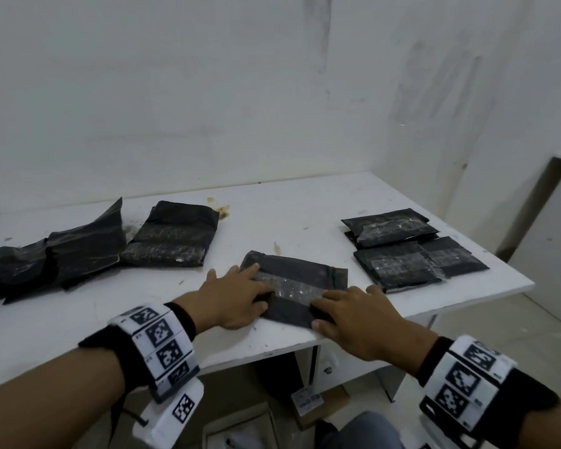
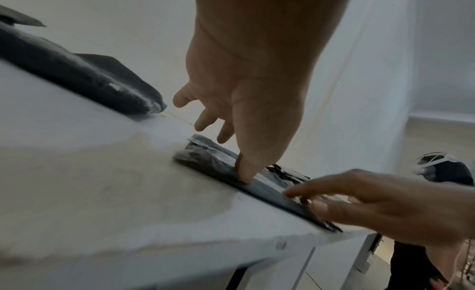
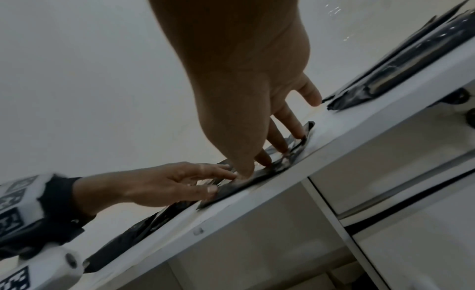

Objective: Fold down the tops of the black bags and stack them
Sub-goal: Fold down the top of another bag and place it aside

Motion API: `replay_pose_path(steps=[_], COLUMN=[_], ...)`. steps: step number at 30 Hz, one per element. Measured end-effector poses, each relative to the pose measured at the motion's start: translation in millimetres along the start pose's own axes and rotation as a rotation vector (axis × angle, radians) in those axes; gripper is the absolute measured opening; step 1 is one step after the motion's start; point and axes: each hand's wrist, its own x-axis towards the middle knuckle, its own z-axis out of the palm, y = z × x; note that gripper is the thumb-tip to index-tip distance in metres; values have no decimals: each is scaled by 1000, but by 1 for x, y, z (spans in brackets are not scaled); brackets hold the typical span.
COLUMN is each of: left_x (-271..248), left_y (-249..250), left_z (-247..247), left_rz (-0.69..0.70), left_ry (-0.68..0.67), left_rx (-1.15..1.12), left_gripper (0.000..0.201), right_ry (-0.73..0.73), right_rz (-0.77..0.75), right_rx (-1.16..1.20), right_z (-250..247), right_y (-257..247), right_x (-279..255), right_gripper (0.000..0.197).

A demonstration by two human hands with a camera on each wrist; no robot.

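A flat black bag (image 1: 300, 270) with a strip of clear tape lies near the front edge of the white table (image 1: 272, 215). My left hand (image 1: 240, 293) presses flat on its left half, thumb down on the near flap (image 2: 205, 162). My right hand (image 1: 344, 306) presses flat on its right half, fingers spread over the tape (image 3: 285, 152). Neither hand grips it. Folded black bags (image 1: 399, 251) lie overlapping at the right of the table. More black bags (image 1: 172, 238) lie at the left, with a loose pile (image 1: 46, 264) at the far left.
The table stands in a corner with white walls behind and to the right. Its front edge (image 1: 289, 348) runs just under my hands. Boxes and a drawer unit (image 3: 385, 192) sit below it. Bare tabletop lies at the middle back.
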Motion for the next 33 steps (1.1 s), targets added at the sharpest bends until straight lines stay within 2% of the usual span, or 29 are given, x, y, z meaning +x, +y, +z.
replay_pose_path(steps=[5, 9, 10, 14, 16, 18, 21, 26, 29, 33], left_x=[49, 83, 91, 115, 123, 129, 138, 151, 153, 152], left_y=[18, 27, 26, 25, 27, 27, 30, 43, 52, 55], left_z=[-24, -27, -26, -23, -24, -27, -31, -37, -39, -38], left_rz=[28, 12, 2, 43, 20, 43, 135, 125, 55, 33], left_ry=[-95, -9, 7, 7, 20, 52, 50, -27, -118, -139], left_rx=[-29, -68, -72, -42, -38, -82, -107, -82, -67, -13], left_gripper=[67, 71, 78, 94, 83, 71, 67, 87, 88, 92], right_ry=[66, 65, 58, 3, 48, -4, -80, -173, -207, -247], right_rz=[25, 1, 14, 62, 26, 11, 45, 90, 99, 101], right_rx=[17, 122, 126, 84, 100, 164, 232, 200, 212, 215], right_z=[9, 17, 19, 24, 27, 27, 19, 19, 19, 20], right_y=[22, 30, 30, 25, 25, 25, 25, 27, 26, 26], right_x=[0, 0, -1, 0, 4, 6, 4, 2, 2, 2], right_gripper=[43, 71, 72, 55, 67, 85, 91, 95, 94, 96])
